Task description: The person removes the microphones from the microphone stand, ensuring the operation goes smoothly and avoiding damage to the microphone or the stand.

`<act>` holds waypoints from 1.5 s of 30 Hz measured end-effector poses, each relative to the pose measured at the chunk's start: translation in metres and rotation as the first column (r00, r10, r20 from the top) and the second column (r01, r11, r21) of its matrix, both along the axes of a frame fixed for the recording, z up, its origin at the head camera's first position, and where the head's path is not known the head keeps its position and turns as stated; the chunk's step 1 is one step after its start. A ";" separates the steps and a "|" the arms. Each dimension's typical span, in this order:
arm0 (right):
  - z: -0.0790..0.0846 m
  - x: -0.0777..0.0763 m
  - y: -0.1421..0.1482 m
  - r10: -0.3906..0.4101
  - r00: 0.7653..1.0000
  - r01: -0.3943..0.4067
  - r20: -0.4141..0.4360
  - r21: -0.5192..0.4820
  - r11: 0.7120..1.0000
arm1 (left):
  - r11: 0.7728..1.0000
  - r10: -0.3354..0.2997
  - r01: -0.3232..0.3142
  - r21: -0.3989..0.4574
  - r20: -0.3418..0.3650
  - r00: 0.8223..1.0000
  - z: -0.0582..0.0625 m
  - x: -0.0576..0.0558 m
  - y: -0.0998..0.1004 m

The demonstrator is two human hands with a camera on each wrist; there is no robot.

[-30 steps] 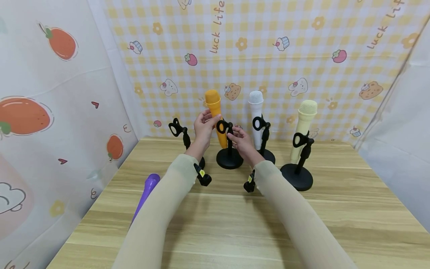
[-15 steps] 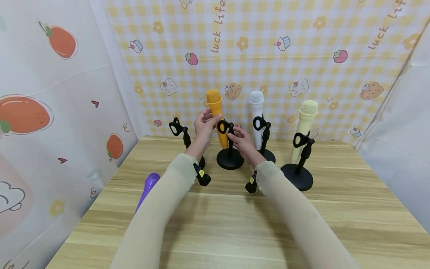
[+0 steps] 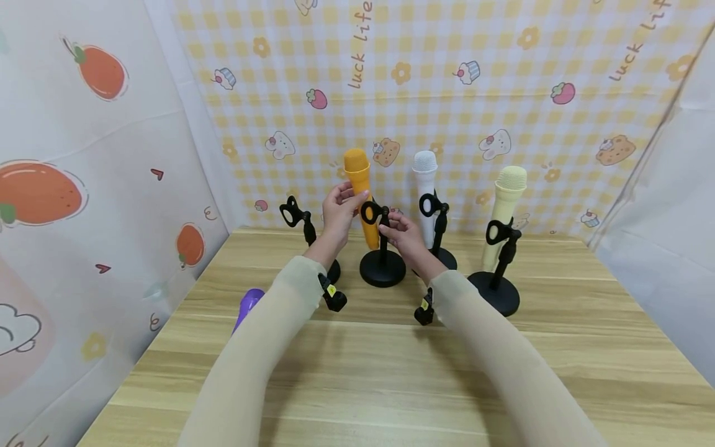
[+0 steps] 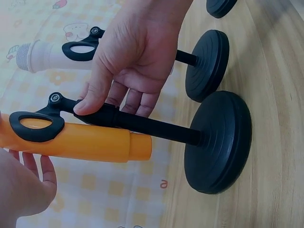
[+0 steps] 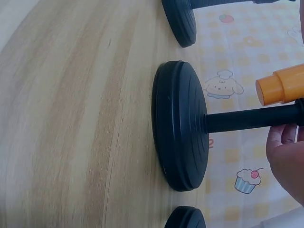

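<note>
Microphone, orange (image 3: 358,172): at the clip (image 4: 54,126) of one black stand (image 3: 383,243), seating unclear to us. Our left hand (image 3: 337,214) grips its body, likely to guide it; our right hand (image 3: 408,236) pinches the post (image 4: 156,128), likely to steady the stand, base (image 4: 218,142) on table (image 3: 357,385).

1. White microphone (image 3: 426,180), near upright, seemingly seated in the clip of its black stand (image 3: 441,225).
2. Pale yellow microphone (image 3: 507,197), tilted slightly, against another black stand (image 3: 495,293) at the right.
3. Purple microphone (image 3: 249,302), partly hidden, on the wood-grain table (image 3: 368,391).
4. Leftmost stand (image 3: 310,232), black, clip raised.
5. Yellow-checked cloth (image 3: 430,115) behind; fruit-printed cloth (image 3: 131,205) at the left.
</note>
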State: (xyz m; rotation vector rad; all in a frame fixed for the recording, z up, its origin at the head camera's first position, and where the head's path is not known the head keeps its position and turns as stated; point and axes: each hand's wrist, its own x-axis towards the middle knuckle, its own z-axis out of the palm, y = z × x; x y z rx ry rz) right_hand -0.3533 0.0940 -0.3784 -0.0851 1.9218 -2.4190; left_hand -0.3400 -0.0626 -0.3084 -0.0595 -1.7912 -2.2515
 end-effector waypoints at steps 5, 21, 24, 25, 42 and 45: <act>0.002 0.004 0.002 0.006 1.000 -0.006 -0.020 0.013 1.000 | 1.000 -0.004 0.004 -0.012 -0.002 1.000 0.001 0.002 -0.001; 0.010 0.018 0.005 0.014 0.999 -0.014 -0.029 0.024 1.000 | 0.998 -0.048 0.048 -0.034 0.009 0.999 0.010 0.013 -0.003; 0.013 0.023 0.006 0.016 1.000 -0.015 -0.023 0.029 0.999 | 0.998 -0.061 0.061 -0.031 0.006 0.998 0.012 0.015 -0.003; 0.013 0.025 0.006 0.017 1.000 -0.016 -0.021 0.029 0.999 | 0.997 -0.064 0.064 -0.030 0.005 0.998 0.012 0.016 -0.003; 0.023 0.051 0.013 0.032 0.999 -0.032 0.001 0.041 0.999 | 0.990 -0.142 0.142 0.014 0.003 0.990 0.018 0.037 -0.003; 0.024 0.056 0.014 0.039 0.999 -0.039 0.005 0.040 0.998 | 0.988 -0.157 0.156 0.013 0.003 0.988 0.020 0.040 -0.003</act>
